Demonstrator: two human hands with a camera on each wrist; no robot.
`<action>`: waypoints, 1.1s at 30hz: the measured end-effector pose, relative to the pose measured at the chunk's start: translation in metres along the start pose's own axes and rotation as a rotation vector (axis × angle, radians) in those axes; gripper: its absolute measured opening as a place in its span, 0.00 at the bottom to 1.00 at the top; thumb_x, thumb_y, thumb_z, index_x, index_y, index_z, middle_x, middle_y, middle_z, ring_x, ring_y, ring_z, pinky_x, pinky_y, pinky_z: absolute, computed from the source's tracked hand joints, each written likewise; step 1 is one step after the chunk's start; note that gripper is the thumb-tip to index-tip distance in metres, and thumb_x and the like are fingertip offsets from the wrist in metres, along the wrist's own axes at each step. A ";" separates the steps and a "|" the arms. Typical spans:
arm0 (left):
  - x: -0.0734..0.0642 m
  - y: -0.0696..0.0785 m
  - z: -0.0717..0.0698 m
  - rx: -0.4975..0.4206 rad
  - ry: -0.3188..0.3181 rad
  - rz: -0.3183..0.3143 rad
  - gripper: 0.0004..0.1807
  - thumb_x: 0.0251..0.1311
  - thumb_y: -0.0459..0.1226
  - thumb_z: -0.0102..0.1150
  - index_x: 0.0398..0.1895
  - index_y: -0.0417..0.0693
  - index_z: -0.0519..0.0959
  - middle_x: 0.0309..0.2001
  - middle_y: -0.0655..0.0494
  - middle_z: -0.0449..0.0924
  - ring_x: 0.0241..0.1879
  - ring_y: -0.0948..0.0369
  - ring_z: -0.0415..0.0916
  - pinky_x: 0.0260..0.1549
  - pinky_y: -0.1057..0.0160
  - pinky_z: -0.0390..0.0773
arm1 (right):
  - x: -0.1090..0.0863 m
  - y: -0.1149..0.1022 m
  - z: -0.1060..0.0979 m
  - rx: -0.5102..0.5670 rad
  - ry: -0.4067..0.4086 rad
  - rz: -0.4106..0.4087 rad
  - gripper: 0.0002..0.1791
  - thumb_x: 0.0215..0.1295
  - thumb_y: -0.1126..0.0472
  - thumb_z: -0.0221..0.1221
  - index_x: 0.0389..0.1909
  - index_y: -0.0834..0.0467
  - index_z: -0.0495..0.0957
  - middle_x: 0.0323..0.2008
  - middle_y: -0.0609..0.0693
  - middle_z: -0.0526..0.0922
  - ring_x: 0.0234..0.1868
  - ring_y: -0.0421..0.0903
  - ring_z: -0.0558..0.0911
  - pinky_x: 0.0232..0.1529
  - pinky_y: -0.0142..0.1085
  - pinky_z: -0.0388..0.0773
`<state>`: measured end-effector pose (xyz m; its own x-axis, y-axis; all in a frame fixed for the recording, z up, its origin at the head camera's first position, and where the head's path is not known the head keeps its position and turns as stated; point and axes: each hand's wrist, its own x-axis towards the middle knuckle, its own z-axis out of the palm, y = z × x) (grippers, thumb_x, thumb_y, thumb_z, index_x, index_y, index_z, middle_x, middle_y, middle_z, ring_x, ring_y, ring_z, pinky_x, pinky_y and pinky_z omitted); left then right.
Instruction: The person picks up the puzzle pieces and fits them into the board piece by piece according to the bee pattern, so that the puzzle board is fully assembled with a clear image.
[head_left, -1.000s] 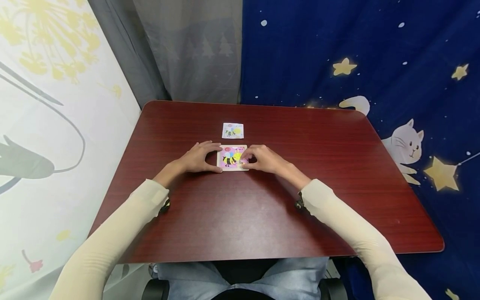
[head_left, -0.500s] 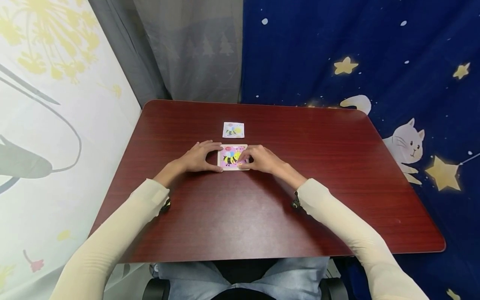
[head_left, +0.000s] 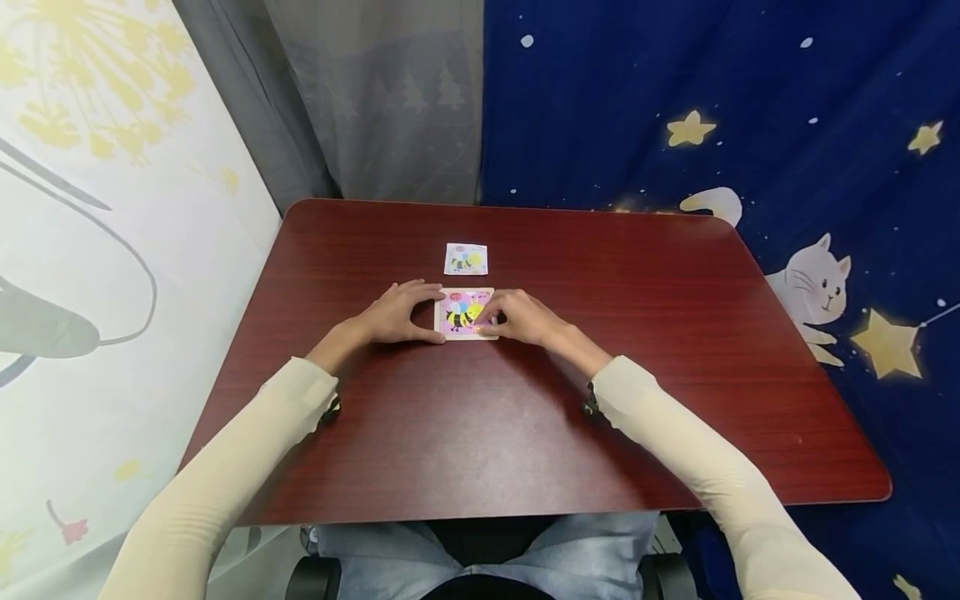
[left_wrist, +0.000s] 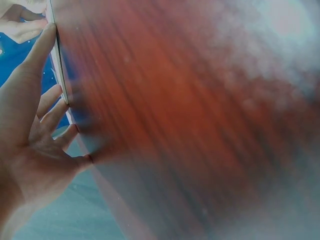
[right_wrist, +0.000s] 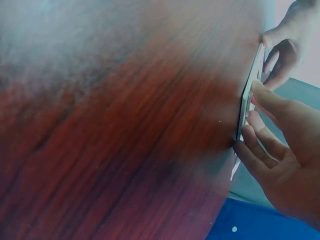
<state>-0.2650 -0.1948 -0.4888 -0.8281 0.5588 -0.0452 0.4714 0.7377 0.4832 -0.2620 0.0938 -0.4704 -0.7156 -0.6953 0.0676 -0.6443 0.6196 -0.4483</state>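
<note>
A small square bee jigsaw puzzle [head_left: 459,305], pink with a pale frame, lies flat on the table in the head view. My left hand [head_left: 393,315] holds its left side, with the thumb at the near corner and fingers at the far corner. My right hand [head_left: 531,317] is over the right side, thumb and fingertips together on the near right part. It seems to pinch a puzzle piece there, mostly hidden by the fingers. From the right wrist view, the board [right_wrist: 246,102] shows edge-on, with the thumb on its top. The left wrist view shows the board's edge [left_wrist: 59,65] beside the left thumb.
A picture card [head_left: 466,259] with the same bee, in paler colours, lies just beyond the puzzle. The brown table [head_left: 480,425] has rounded corners. A grey curtain [head_left: 390,108] and a blue star curtain [head_left: 600,100] hang behind it.
Both hands stay at the puzzle. The right forearm and wrist have moved slightly to the left, with the right fingertips shifting a little on the board. The puzzle and card have not visibly moved.
</note>
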 end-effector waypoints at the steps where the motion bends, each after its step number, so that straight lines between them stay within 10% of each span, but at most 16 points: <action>1: 0.000 0.000 0.000 -0.001 0.000 0.001 0.50 0.53 0.63 0.74 0.76 0.53 0.70 0.79 0.53 0.61 0.81 0.47 0.46 0.76 0.33 0.40 | 0.000 0.000 0.000 -0.001 -0.001 -0.005 0.09 0.68 0.54 0.70 0.43 0.53 0.92 0.39 0.48 0.85 0.39 0.46 0.82 0.41 0.34 0.78; 33: -0.015 -0.008 0.012 -0.006 0.006 0.016 0.49 0.54 0.60 0.75 0.76 0.50 0.70 0.80 0.51 0.58 0.81 0.45 0.48 0.75 0.31 0.41 | -0.029 0.011 -0.020 -0.055 0.081 0.008 0.14 0.72 0.57 0.66 0.55 0.54 0.86 0.49 0.50 0.83 0.48 0.46 0.83 0.50 0.41 0.81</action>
<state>-0.2528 -0.2045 -0.5025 -0.8221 0.5684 -0.0323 0.4829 0.7262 0.4894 -0.2535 0.1280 -0.4592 -0.7390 -0.6597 0.1370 -0.6505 0.6457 -0.3998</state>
